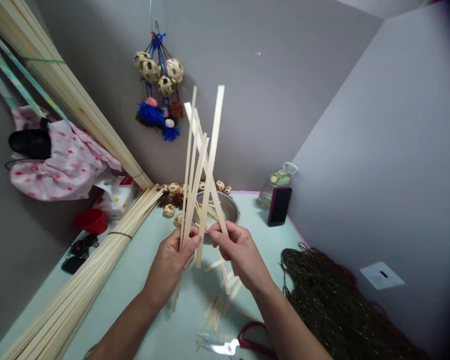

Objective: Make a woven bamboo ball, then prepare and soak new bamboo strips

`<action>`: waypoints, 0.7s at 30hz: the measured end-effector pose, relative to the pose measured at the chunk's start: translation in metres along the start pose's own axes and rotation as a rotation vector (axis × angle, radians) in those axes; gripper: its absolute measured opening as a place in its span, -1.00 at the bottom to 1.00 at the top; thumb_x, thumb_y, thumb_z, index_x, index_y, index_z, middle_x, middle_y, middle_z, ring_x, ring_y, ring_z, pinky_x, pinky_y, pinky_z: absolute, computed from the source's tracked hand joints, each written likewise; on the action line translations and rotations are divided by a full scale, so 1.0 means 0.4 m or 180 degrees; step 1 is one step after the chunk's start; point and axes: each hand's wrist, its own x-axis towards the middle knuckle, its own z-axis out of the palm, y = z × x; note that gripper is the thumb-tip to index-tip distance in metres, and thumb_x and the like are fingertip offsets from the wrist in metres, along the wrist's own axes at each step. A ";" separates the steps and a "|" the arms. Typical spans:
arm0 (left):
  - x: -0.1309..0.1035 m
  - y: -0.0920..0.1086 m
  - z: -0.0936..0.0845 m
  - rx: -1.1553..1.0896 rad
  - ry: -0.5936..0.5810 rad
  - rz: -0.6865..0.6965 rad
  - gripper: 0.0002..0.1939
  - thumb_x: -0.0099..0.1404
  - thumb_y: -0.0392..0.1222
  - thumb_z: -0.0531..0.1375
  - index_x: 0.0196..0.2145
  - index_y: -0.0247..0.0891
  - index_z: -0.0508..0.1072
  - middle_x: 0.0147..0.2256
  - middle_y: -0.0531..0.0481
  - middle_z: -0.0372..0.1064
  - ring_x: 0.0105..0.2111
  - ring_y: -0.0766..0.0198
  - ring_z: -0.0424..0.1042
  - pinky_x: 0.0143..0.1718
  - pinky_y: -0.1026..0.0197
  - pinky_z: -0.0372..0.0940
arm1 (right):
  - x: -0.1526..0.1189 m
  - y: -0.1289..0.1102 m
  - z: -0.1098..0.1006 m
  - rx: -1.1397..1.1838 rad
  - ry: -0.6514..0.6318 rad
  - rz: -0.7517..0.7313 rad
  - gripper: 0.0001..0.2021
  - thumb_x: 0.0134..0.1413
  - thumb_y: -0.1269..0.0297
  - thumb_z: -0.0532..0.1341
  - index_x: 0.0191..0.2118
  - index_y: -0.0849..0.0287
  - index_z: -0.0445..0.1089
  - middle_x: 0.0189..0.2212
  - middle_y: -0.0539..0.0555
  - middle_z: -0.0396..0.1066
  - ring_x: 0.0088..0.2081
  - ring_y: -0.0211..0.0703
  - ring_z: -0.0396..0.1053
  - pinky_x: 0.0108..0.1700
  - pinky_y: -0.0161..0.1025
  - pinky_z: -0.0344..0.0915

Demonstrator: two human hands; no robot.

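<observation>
My left hand is closed around several thin, pale bamboo strips that stand upright and fan out at the top. A wider strip leans beside them, touching the left thumb tip. In my right hand, another bamboo strip is pinched, tilting up to the left and crossing behind the wider one. Behind the strips sits a round metal bowl with strip pieces inside. Short cut pieces lie on the table below my hands, near scissors with dark red handles.
A long tied bundle of strips lies along the table's left. Small woven balls surround the bowl; others hang on the wall. A phone leans against a clear bottle. Dark cord is heaped at right.
</observation>
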 end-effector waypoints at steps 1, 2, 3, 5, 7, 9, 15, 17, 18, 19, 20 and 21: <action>-0.001 0.001 0.000 0.0066 0.0010 -0.0011 -0.68 0.26 0.09 0.22 -0.23 -0.22 0.39 -0.66 0.26 -0.02 -0.66 0.41 -0.03 -0.62 0.33 -0.07 | -0.002 -0.001 0.002 -0.0151 -0.0009 0.0004 -0.81 0.09 0.16 0.31 -0.35 0.19 0.43 -0.55 -0.10 0.21 -0.56 -0.37 0.00 -0.52 -0.35 -0.05; -0.002 0.001 0.000 0.0147 0.0032 -0.0011 -0.67 0.24 0.09 0.23 -0.22 -0.22 0.39 -0.65 0.25 0.01 -0.65 0.40 -0.01 -0.61 0.32 -0.06 | -0.004 -0.003 0.004 -0.0280 -0.0009 -0.0014 -0.80 0.06 0.16 0.33 -0.39 0.19 0.42 -0.56 -0.10 0.20 -0.53 -0.35 0.02 -0.49 -0.34 -0.03; -0.002 0.002 0.000 0.0230 0.0070 -0.0007 -0.67 0.22 0.09 0.25 -0.23 -0.22 0.40 -0.64 0.23 0.04 -0.63 0.39 0.01 -0.61 0.32 -0.05 | -0.006 -0.006 0.006 -0.0379 0.0000 -0.0042 -0.80 0.05 0.17 0.33 -0.42 0.19 0.41 -0.56 -0.10 0.18 -0.51 -0.33 0.03 -0.47 -0.33 -0.01; -0.003 0.004 -0.001 0.0381 0.0135 0.0016 -0.68 0.19 0.09 0.26 -0.28 -0.21 0.41 -0.61 0.20 0.09 -0.62 0.38 0.03 -0.60 0.30 -0.04 | -0.010 -0.011 0.008 -0.0527 0.0047 -0.0110 -0.80 0.05 0.19 0.32 -0.45 0.19 0.39 -0.58 -0.10 0.14 -0.49 -0.31 0.03 -0.45 -0.32 -0.02; -0.004 0.006 -0.002 0.0518 0.0130 0.0061 -0.70 0.18 0.08 0.26 -0.34 -0.22 0.41 -0.60 0.18 0.10 -0.60 0.37 0.04 -0.58 0.29 -0.02 | -0.013 -0.013 0.008 -0.0643 0.0055 -0.0132 -0.79 0.06 0.19 0.31 -0.45 0.19 0.37 -0.59 -0.11 0.10 -0.51 -0.31 -0.01 -0.47 -0.32 -0.05; -0.004 0.009 -0.004 0.0628 0.0112 0.0068 -0.72 0.17 0.07 0.25 -0.38 -0.22 0.42 -0.60 0.17 0.08 -0.58 0.35 0.03 -0.55 0.29 -0.01 | -0.014 -0.011 0.007 -0.0701 0.0023 -0.0141 -0.78 0.07 0.17 0.30 -0.45 0.19 0.37 -0.60 -0.11 0.08 -0.51 -0.31 -0.04 -0.48 -0.32 -0.08; -0.002 0.019 -0.007 0.0871 0.0066 -0.0052 -0.75 0.10 0.02 0.26 -0.45 -0.20 0.38 -0.65 0.21 -0.02 -0.61 0.36 -0.03 -0.58 0.30 -0.07 | -0.016 0.007 0.007 -0.0902 -0.0079 -0.0148 -0.82 0.07 0.20 0.29 -0.43 0.19 0.39 -0.60 -0.13 0.05 -0.54 -0.33 -0.07 -0.53 -0.33 -0.12; -0.001 0.018 -0.008 0.0934 0.0052 -0.0030 -0.77 0.09 -0.01 0.26 -0.46 -0.20 0.37 -0.65 0.23 -0.08 -0.62 0.37 -0.07 -0.59 0.31 -0.10 | -0.016 0.011 0.010 -0.0974 -0.0091 -0.0166 -0.84 0.07 0.23 0.28 -0.43 0.19 0.38 -0.60 -0.12 0.09 -0.54 -0.33 -0.06 -0.53 -0.33 -0.10; 0.000 0.016 -0.009 0.0955 0.0055 -0.0012 -0.78 0.10 -0.02 0.25 -0.47 -0.20 0.37 -0.65 0.24 -0.10 -0.62 0.38 -0.08 -0.60 0.31 -0.11 | -0.017 0.013 0.014 -0.1022 -0.0077 -0.0192 -0.85 0.07 0.25 0.27 -0.44 0.19 0.37 -0.59 -0.11 0.11 -0.54 -0.33 -0.04 -0.53 -0.34 -0.09; 0.000 0.014 -0.010 0.0983 0.0066 0.0014 -0.79 0.10 -0.02 0.25 -0.47 -0.20 0.37 -0.65 0.24 -0.11 -0.62 0.38 -0.08 -0.60 0.32 -0.11 | -0.018 0.015 0.019 -0.1090 -0.0036 -0.0232 -0.85 0.06 0.26 0.26 -0.46 0.18 0.35 -0.59 -0.11 0.12 -0.54 -0.33 -0.03 -0.53 -0.34 -0.08; 0.000 0.011 -0.010 0.1015 0.0090 0.0050 -0.80 0.11 -0.03 0.24 -0.47 -0.20 0.37 -0.65 0.24 -0.11 -0.62 0.38 -0.07 -0.60 0.32 -0.11 | -0.019 0.017 0.024 -0.1169 0.0038 -0.0287 -0.84 0.05 0.27 0.26 -0.48 0.18 0.34 -0.58 -0.10 0.13 -0.54 -0.32 -0.02 -0.53 -0.34 -0.07; 0.000 0.009 -0.010 0.1048 0.0118 0.0090 -0.81 0.12 -0.05 0.23 -0.47 -0.20 0.37 -0.65 0.24 -0.10 -0.62 0.37 -0.06 -0.60 0.32 -0.10 | -0.021 0.018 0.031 -0.1258 0.0137 -0.0354 -0.84 0.04 0.28 0.26 -0.49 0.17 0.32 -0.58 -0.10 0.14 -0.54 -0.32 -0.01 -0.53 -0.33 -0.07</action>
